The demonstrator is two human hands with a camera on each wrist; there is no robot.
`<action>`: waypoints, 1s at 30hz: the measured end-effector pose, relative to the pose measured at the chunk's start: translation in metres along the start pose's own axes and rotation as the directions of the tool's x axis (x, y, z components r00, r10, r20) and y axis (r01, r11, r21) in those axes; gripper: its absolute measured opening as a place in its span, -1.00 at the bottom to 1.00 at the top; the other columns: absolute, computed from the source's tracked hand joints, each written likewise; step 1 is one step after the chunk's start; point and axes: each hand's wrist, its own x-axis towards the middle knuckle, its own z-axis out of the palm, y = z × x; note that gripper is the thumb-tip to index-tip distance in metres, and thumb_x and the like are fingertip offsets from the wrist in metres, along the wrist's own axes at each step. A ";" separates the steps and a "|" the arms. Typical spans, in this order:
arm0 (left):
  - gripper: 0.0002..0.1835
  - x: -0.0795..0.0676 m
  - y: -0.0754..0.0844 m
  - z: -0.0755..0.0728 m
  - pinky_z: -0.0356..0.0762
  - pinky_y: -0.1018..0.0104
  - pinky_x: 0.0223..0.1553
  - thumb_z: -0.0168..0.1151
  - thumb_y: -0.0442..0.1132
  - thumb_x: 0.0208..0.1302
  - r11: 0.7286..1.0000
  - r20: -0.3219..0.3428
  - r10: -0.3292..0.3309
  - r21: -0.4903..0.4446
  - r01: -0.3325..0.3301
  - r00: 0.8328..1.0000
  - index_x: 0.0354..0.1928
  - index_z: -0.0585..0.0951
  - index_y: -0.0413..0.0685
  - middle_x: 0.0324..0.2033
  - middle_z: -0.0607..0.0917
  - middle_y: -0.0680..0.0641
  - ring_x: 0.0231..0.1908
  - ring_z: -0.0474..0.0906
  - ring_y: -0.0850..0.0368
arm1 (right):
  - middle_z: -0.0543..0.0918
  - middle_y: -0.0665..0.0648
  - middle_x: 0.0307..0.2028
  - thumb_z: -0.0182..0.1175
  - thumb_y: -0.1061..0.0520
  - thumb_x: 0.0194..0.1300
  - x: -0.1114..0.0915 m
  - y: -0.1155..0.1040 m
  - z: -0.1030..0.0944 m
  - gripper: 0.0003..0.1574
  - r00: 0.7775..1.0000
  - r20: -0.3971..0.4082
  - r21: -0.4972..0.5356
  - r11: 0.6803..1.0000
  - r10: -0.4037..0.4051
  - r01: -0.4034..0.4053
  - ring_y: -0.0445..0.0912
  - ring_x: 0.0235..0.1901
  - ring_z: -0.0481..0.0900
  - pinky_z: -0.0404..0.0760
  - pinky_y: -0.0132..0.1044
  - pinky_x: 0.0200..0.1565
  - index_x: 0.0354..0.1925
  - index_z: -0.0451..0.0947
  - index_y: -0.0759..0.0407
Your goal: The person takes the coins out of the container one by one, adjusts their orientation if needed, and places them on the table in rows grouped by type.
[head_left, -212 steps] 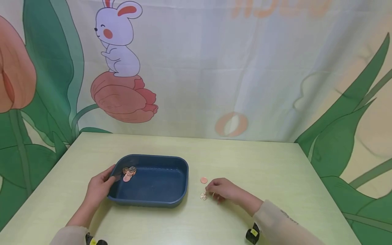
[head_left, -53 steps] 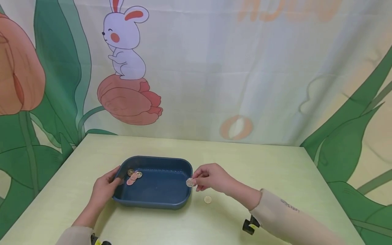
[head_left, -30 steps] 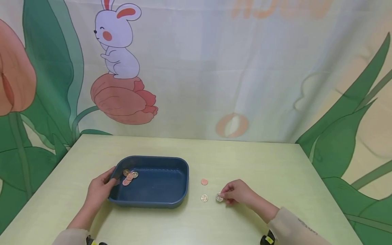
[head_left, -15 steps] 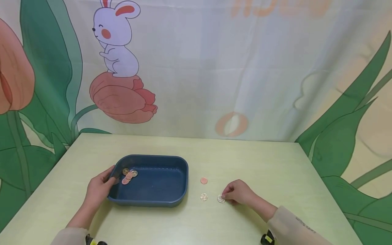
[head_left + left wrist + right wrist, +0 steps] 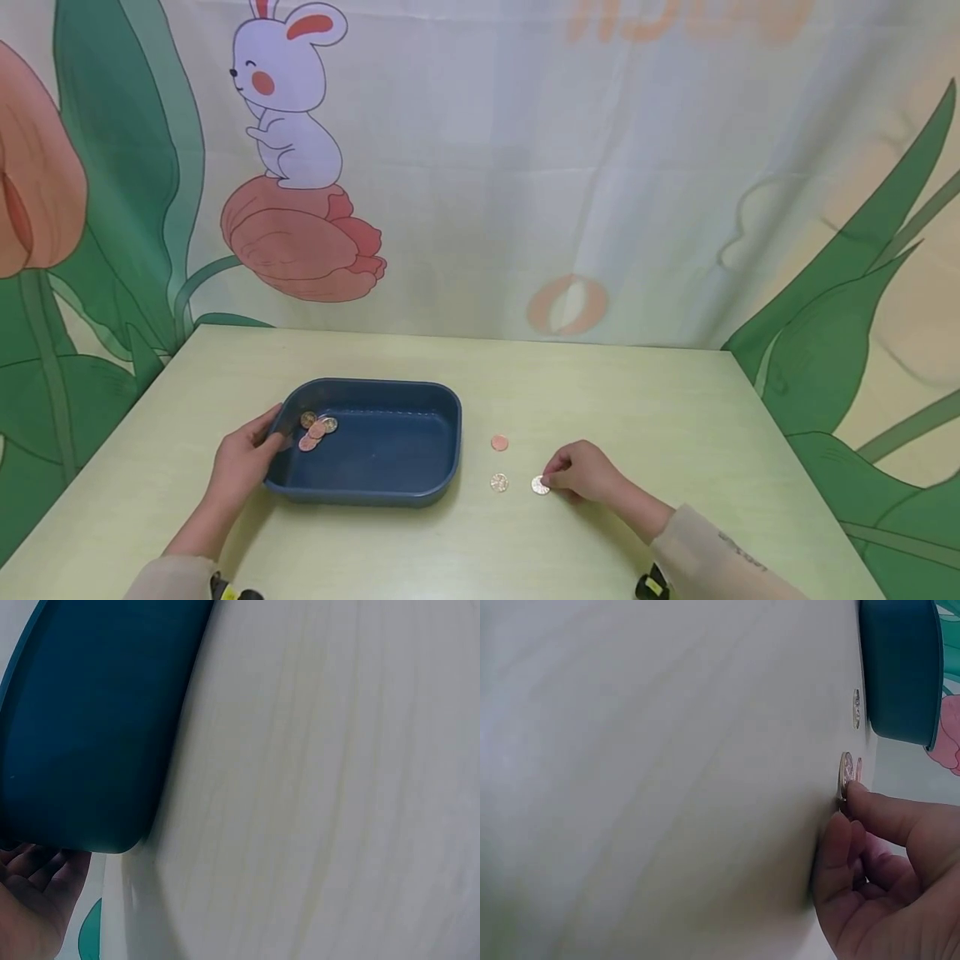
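My left hand (image 5: pixel 243 458) grips the left end of a dark blue rectangular tray (image 5: pixel 390 500), thumb over the rim; the left wrist view shows its fingers (image 5: pixel 56 881) under the tray's end. Inside the tray, near that thumb, lies a small cluster of copper and gold-coloured coins (image 5: pixel 317 430). On the table right of the tray, my right hand (image 5: pixel 588 473) pinches the edge of a silver coin (image 5: pixel 539 485) at the tabletop. The right wrist view shows my thumb against this coin (image 5: pixel 845 772). A copper coin (image 5: pixel 499 442) and a gold-coloured coin (image 5: pixel 499 482) lie between tray and hand.
The pale table (image 5: pixel 637 400) reaches back to a hanging cloth (image 5: pixel 480 167) printed with a rabbit, tulips and leaves. Dark wrist cameras sit on both wrists, the right one (image 5: pixel 651 586) near the table's front.
From the tray's right rim, my right hand has brought the silver coin right and down to the table. Over the last half second it barely moves. My left hand keeps its grip on the tray.
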 end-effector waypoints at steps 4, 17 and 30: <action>-0.40 0.000 0.000 -0.001 0.44 -0.22 0.35 -0.10 -0.29 0.50 1.000 0.002 -0.003 -0.004 0.003 1.000 0.53 0.22 -0.30 0.33 0.48 -0.45 0.35 0.47 -0.37 | 0.51 -0.02 -0.64 0.39 0.24 0.24 0.001 0.002 0.003 -0.89 1.000 -0.016 0.003 1.000 -0.017 0.017 -0.22 -0.70 0.34 0.36 -0.41 -0.57 -0.41 0.66 0.21; -0.41 -0.001 0.000 -0.003 0.47 -0.20 0.33 -0.09 -0.29 0.51 1.000 -0.003 0.007 -0.001 -0.007 1.000 0.53 0.24 -0.29 0.32 0.49 -0.43 0.36 0.46 -0.37 | 0.55 0.00 -0.57 0.38 0.21 0.27 0.004 0.003 0.000 -0.90 0.999 0.027 0.066 0.997 0.025 -0.027 -0.19 -0.64 0.40 0.42 -0.39 -0.52 -0.35 0.66 0.23; -0.41 0.002 -0.001 -0.003 0.44 -0.21 0.36 -0.08 -0.30 0.52 1.000 0.006 -0.003 -0.011 0.003 1.000 0.53 0.23 -0.28 0.35 0.45 -0.42 0.41 0.39 -0.37 | 0.65 0.10 -0.37 0.19 0.09 0.44 0.012 -0.031 -0.026 -0.72 0.977 0.213 0.113 0.993 -0.009 -0.015 -0.11 -0.38 0.53 0.59 -0.29 -0.31 -0.12 0.64 0.31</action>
